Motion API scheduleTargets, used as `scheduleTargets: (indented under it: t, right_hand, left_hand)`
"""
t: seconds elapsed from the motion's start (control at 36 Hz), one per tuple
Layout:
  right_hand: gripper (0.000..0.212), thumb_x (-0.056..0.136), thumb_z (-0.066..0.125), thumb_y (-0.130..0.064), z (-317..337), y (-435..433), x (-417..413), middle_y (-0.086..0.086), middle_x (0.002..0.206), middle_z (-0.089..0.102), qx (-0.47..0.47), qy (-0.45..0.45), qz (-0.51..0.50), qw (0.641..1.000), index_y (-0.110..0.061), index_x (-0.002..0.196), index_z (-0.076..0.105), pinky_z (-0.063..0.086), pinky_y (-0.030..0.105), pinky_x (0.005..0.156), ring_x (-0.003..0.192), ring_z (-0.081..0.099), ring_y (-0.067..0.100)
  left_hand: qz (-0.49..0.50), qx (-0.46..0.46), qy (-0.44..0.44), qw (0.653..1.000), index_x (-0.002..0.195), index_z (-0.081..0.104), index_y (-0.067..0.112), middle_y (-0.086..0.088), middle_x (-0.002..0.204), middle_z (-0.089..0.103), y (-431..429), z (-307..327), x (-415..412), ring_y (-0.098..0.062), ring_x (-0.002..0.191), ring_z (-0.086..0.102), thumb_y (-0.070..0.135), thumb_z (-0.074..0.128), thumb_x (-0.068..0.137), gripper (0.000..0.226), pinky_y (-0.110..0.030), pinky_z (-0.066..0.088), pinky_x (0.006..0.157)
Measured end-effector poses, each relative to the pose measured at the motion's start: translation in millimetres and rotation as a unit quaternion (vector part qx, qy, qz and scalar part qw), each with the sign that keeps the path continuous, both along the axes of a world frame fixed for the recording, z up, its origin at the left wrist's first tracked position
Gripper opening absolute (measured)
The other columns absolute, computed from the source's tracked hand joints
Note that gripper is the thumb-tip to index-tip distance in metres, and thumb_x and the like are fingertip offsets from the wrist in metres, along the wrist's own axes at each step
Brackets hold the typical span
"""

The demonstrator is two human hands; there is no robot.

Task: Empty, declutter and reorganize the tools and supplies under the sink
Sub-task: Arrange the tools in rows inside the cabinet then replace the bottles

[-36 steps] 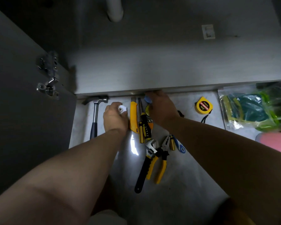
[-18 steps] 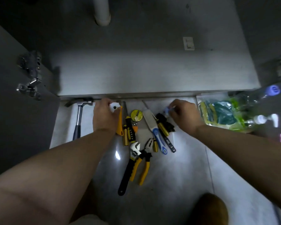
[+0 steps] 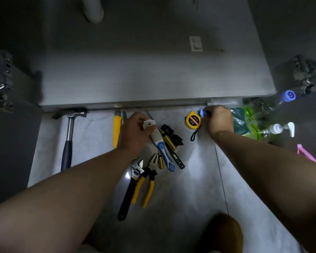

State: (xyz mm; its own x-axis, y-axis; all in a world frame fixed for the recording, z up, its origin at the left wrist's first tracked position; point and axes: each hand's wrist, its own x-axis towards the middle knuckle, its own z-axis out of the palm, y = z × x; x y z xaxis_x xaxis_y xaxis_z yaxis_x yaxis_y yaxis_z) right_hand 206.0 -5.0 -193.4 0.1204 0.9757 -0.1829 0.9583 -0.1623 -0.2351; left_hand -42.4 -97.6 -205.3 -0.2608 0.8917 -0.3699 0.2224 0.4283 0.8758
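Tools lie on the floor in front of the open sink cabinet [image 3: 153, 83]. My left hand [image 3: 135, 133] grips a small white plastic fitting [image 3: 148, 124] above the tool pile. My right hand [image 3: 219, 121] pinches a small blue object [image 3: 202, 112] right beside the yellow tape measure [image 3: 192, 122]. Under and around my left hand lie a yellow utility knife [image 3: 116, 130], a blue-and-white handled tool [image 3: 164, 154], yellow-black screwdrivers [image 3: 169, 141], a black wrench [image 3: 130, 187] and yellow-handled pliers [image 3: 147, 183]. A hammer [image 3: 68, 141] lies apart at the left.
A white drain pipe [image 3: 93, 10] hangs in the dark cabinet. Open doors with hinges [image 3: 0, 84] flank both sides. At the right lie a green plastic bag [image 3: 244, 121], a pump bottle [image 3: 281, 128], a blue-capped bottle [image 3: 288, 95] and something pink [image 3: 305, 155].
My right hand moved right from the tool pile to beside the tape measure, still pinching the blue object. My left hand carried the white fitting rightward over the tools.
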Motion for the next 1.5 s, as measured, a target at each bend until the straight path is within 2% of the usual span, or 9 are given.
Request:
scheduleTargets:
  t: [0.17,0.44,0.64,0.72,0.81,1.08,1.17,1.42,1.5]
  right_hand:
    - [0.045,0.095,0.047,0.0,-7.2,-1.4,-10.6,0.018,0.118,0.066,-0.02,0.053,-0.024,0.998,-0.02,0.132,0.059,0.055,0.043,0.093,0.105,0.064,0.036]
    - [0.063,0.085,0.057,0.004,-10.7,-29.0,-34.4,0.02,0.142,0.042,0.002,0.137,-0.094,0.986,-0.009,0.143,0.037,0.041,0.035,0.103,0.126,0.047,0.034]
    - [0.034,0.087,0.051,0.005,3.1,-28.7,-44.4,0.018,0.123,0.05,0.037,0.171,-0.086,0.981,-0.006,0.119,0.049,0.043,0.034,0.082,0.1,0.051,0.027]
    - [0.028,0.084,0.057,-0.001,15.9,-33.6,-42.0,0.007,0.104,0.06,-0.025,0.161,0.034,0.986,-0.015,0.107,0.056,0.051,0.033,0.075,0.091,0.06,0.025]
    - [0.035,0.084,0.066,-0.007,28.6,-40.7,-44.1,0.001,0.098,0.062,-0.098,0.213,0.149,0.961,-0.021,0.115,0.058,0.047,0.015,0.064,0.079,0.061,0.015]
    - [0.015,0.083,0.07,-0.005,32.9,-43.2,-25.8,0.0,0.088,0.066,-0.122,0.174,0.175,0.962,-0.019,0.087,0.068,0.043,0.01,0.066,0.076,0.058,0.012]
    - [0.015,0.083,0.07,-0.004,31.2,-37.0,-9.1,0.005,0.091,0.069,-0.12,0.154,0.143,0.97,-0.018,0.084,0.066,0.054,0.029,0.074,0.08,0.064,0.019]
    - [0.013,0.087,0.066,-0.006,17.4,-26.7,29.3,0.008,0.106,0.064,-0.098,0.019,0.07,0.993,-0.017,0.091,0.07,0.047,0.025,0.084,0.094,0.063,0.024]
    - [0.017,0.09,0.062,-0.006,12.7,-26.9,24.6,0.014,0.114,0.063,-0.097,0.001,0.062,0.993,-0.015,0.099,0.072,0.052,0.034,0.091,0.099,0.064,0.03]
  left_hand:
    - [-0.013,0.0,-0.026,1.0,0.107,0.066,0.004,-0.004,0.098,0.068,4.6,3.3,2.2,-0.004,0.081,0.063,0.007,0.081,0.083,0.028,-0.006,0.05,0.062]
    - [-0.033,-0.007,-0.046,0.998,0.11,0.067,0.005,-0.006,0.105,0.07,4.9,7.4,6.7,-0.015,0.093,0.068,0.007,0.082,0.083,0.031,-0.016,0.055,0.075]
    - [-0.07,-0.026,-0.055,0.996,0.116,0.068,0.003,-0.009,0.114,0.072,7.2,6.6,14.2,-0.015,0.101,0.069,0.0,0.077,0.085,0.032,-0.019,0.056,0.084]
    - [-0.074,-0.048,-0.059,0.994,0.118,0.069,0.006,-0.009,0.116,0.071,7.4,7.8,21.6,-0.018,0.107,0.068,0.001,0.076,0.087,0.032,-0.034,0.058,0.093]
    - [-0.055,-0.068,-0.09,0.992,0.12,0.07,0.005,-0.011,0.116,0.071,8.0,9.0,31.9,-0.02,0.105,0.069,-0.001,0.075,0.086,0.035,-0.027,0.06,0.082]
    - [-0.036,-0.113,-0.192,0.974,0.121,0.07,0.007,-0.009,0.114,0.074,2.9,3.6,55.9,-0.023,0.102,0.073,0.007,0.08,0.086,0.037,-0.044,0.059,0.095]
    - [-0.095,-0.086,-0.106,0.986,0.121,0.07,0.016,-0.001,0.116,0.073,1.2,-0.3,55.3,-0.016,0.103,0.07,0.015,0.075,0.09,0.031,-0.038,0.058,0.094]
    - [-0.258,0.074,0.18,0.946,0.119,0.068,0.014,-0.005,0.118,0.058,-22.4,-11.9,32.2,-0.022,0.116,0.051,0.01,0.067,0.093,0.026,-0.028,0.044,0.095]
    - [-0.254,0.101,0.243,0.931,0.112,0.07,0.01,-0.008,0.112,0.059,-29.0,-12.9,21.0,-0.029,0.11,0.054,0.007,0.07,0.089,0.024,-0.04,0.048,0.092]
